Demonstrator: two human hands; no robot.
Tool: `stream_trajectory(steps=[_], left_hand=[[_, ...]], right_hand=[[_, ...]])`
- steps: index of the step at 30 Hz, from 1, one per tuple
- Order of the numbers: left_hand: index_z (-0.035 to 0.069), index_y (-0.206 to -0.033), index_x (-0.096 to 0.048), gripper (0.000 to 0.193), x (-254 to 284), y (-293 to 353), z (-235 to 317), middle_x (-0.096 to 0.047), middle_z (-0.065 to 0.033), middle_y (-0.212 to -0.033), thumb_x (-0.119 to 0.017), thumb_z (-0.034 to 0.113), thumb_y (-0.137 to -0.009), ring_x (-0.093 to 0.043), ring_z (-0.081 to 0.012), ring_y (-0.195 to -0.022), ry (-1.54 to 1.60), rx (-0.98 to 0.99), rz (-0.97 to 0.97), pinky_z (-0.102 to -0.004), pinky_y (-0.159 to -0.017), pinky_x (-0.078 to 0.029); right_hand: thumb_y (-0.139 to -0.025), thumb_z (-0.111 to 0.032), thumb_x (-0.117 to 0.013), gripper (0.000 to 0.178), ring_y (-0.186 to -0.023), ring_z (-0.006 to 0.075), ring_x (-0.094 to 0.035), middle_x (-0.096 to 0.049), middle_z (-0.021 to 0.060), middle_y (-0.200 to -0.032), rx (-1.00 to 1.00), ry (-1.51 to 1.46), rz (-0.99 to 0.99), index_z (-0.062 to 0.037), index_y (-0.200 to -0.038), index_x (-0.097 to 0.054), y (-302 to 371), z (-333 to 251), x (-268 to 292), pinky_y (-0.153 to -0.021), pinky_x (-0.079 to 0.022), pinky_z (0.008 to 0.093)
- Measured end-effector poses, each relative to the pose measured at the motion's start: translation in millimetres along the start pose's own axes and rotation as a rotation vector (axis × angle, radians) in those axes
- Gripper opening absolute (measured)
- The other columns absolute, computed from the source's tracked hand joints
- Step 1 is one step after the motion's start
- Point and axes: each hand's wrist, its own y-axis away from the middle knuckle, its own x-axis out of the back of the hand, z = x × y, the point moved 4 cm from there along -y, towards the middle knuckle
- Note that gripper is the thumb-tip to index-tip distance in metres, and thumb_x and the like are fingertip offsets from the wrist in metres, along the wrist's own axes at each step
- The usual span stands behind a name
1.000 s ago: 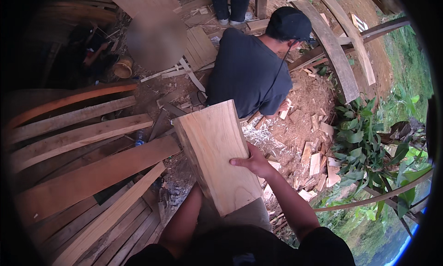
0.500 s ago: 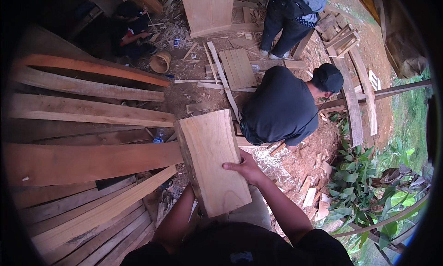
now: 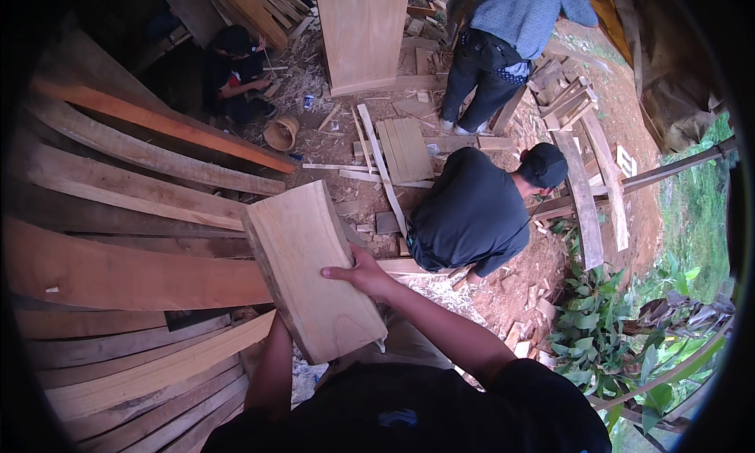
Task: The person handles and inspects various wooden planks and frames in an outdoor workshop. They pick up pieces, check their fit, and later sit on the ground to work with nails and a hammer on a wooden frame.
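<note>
A thick pale wooden board (image 3: pixel 311 264), with one rough bark-brown side, is held up tilted in front of my body. My right hand (image 3: pixel 363 276) grips its right edge, the thumb lying across the broad upper face and the other fingers out of sight beneath. My left forearm (image 3: pixel 271 370) rises to the board's lower left side. The left hand itself is hidden behind the board, so its fingers do not show.
Long planks (image 3: pixel 126 274) lean in a row on my left, their ends close to the board. A crouching co-worker (image 3: pixel 472 209) is just ahead to the right. Another person (image 3: pixel 487 68) stands beyond, near a wooden cabinet (image 3: pixel 362 40). Leafy plants (image 3: pixel 594 319) grow at right.
The board has moved left in view and nearer the leaning planks, with my right hand still gripping it. The surroundings have shifted slightly downward as the view tilted.
</note>
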Motion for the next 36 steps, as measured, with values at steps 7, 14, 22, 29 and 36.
stream_trajectory(steps=[7,14,22,29,36], left_hand=[[0.0,-0.122,-0.061,0.031,-8,12,43,-0.067,-0.0094,-0.111,-0.05,0.021,-0.102,-0.064,-0.0211,-0.099,0.069,-0.057,0.105,-0.0352,-0.088,-0.051],[-0.001,-0.122,-0.061,0.03,-43,1,64,-0.067,-0.009,-0.111,-0.05,0.019,-0.102,-0.063,-0.0199,-0.099,0.19,-0.094,0.14,-0.0346,-0.087,-0.051],[-0.001,-0.122,-0.06,0.03,-47,15,62,-0.066,-0.0086,-0.111,-0.051,0.018,-0.102,-0.063,-0.0185,-0.099,0.547,-0.065,0.193,-0.034,-0.087,-0.052],[0.005,-0.118,-0.066,0.029,-65,75,129,-0.068,-0.0077,-0.095,-0.05,0.024,-0.103,-0.067,-0.0195,-0.091,-0.073,-0.59,0.498,-0.0342,-0.074,-0.055],[0.005,-0.123,-0.063,0.031,-18,160,90,-0.064,-0.0057,-0.09,-0.055,0.027,-0.103,-0.062,-0.0112,-0.065,-0.117,-0.512,0.686,-0.0237,-0.052,-0.053]], right_hand=[[-0.079,-0.022,-0.084,0.08,-0.12,0.0249,-0.058,-0.059,0.0184,-0.131,-0.115,-0.069,-0.197,0.0039,-0.142,-0.042,-7,-43,5,-0.101,-0.046,0.0378],[-0.079,-0.02,-0.083,0.077,-0.118,0.0234,-0.059,-0.06,0.0172,-0.13,-0.072,-0.005,-0.281,0.0024,-0.141,-0.045,-2,-76,34,-0.1,-0.047,0.0364],[-0.08,-0.017,-0.081,0.058,-0.104,0.0206,-0.066,-0.068,0.0141,-0.117,0.099,-0.017,-0.28,0.0034,-0.129,-0.057,12,-80,42,-0.092,-0.052,0.0357],[-0.082,-0.015,-0.079,0.053,-0.098,0.0219,-0.068,-0.068,0.0158,-0.114,0.081,-0.178,-0.22,0.004,-0.126,-0.056,19,-84,64,-0.086,-0.055,0.0362],[-0.081,-0.007,-0.078,0.048,-0.093,0.0236,-0.069,-0.068,0.0156,-0.109,0.124,-0.215,0.0,0.0034,-0.121,-0.055,37,-130,101,-0.082,-0.058,0.0377]])
